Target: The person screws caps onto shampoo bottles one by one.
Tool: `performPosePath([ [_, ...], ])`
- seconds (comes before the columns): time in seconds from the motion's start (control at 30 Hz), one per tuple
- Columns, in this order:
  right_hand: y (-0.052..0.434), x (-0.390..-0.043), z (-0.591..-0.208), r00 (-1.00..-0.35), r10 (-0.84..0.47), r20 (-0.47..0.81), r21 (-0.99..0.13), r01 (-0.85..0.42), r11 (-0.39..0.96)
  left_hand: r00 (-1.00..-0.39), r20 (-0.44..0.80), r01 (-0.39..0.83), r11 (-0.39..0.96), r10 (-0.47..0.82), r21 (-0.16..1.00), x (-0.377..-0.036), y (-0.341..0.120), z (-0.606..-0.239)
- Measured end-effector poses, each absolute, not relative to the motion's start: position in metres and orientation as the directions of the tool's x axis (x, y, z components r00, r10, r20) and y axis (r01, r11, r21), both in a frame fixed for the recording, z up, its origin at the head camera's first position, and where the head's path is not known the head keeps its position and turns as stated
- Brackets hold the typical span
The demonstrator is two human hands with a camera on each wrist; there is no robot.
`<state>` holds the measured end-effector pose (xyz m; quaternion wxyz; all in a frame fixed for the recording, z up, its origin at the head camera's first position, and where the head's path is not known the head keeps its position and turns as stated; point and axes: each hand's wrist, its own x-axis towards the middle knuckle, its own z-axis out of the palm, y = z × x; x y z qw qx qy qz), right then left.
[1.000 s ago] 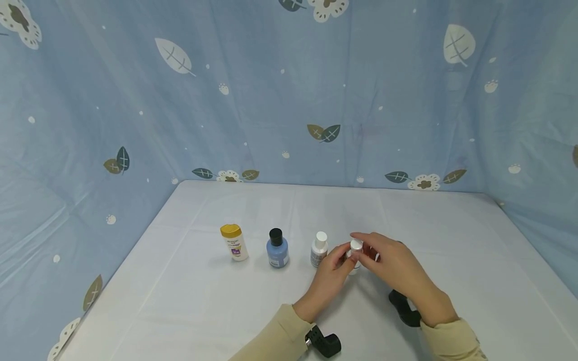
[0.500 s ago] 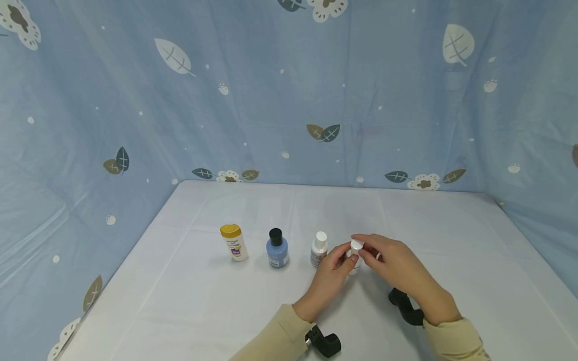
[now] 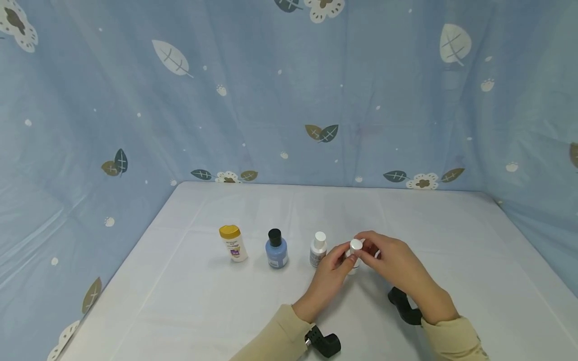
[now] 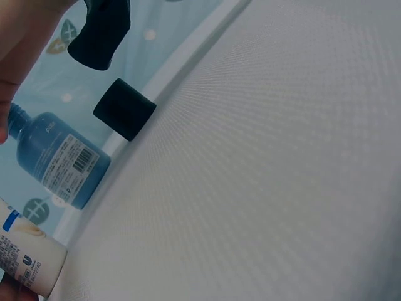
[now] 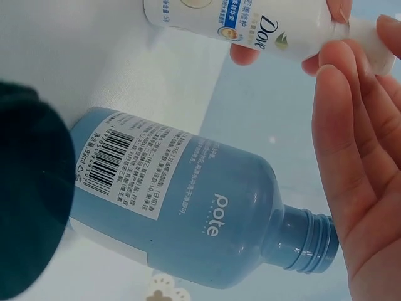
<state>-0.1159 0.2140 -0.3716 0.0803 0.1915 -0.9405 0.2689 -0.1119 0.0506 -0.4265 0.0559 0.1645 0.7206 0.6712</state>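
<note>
My left hand point(image 3: 329, 281) holds a small white bottle point(image 3: 353, 269) upright by its body. The thumb and fingers of my right hand point(image 3: 399, 261) pinch its white cap point(image 3: 356, 244). Up close in the right wrist view, the white bottle point(image 5: 301, 22) carries a Dove label, and fingers surround its cap point(image 5: 369, 47). Directly left of the hands stands another bottle point(image 3: 318, 254) with a white cap. A blue bottle point(image 5: 175, 194) has a bare threaded neck in the wrist views, with a loose black cap point(image 4: 125, 110) on the table in the left wrist view.
In the head view a blue bottle point(image 3: 277, 254) wears a black cap. Farther left stands a white bottle point(image 3: 236, 248) with a yellow cap. All rest on the white table point(image 3: 203, 301), backed by a patterned blue curtain point(image 3: 253, 100). Black wrist devices point(image 3: 326, 345) sit below both hands.
My right fingers have shifted slightly around the white cap. My left hand keeps its hold on the bottle, and the other bottles stay in place.
</note>
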Motion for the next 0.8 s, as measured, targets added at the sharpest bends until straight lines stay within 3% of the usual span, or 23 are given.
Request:
performPosePath([
  [0.3, 0.212, -0.114, -0.372, -0.925, -0.271, 0.267, -0.468, -0.37, 0.802, -0.941, 0.13, 0.154, 0.054, 0.313, 0.987, -0.105, 0.048, -0.409],
  [0.8, 0.211, -0.114, -0.371, -0.933, -0.256, 0.253, -0.447, -0.348, 0.824, -0.941, 0.155, 0.18, 0.058, 0.302, 0.982, -0.111, 0.05, -0.422],
])
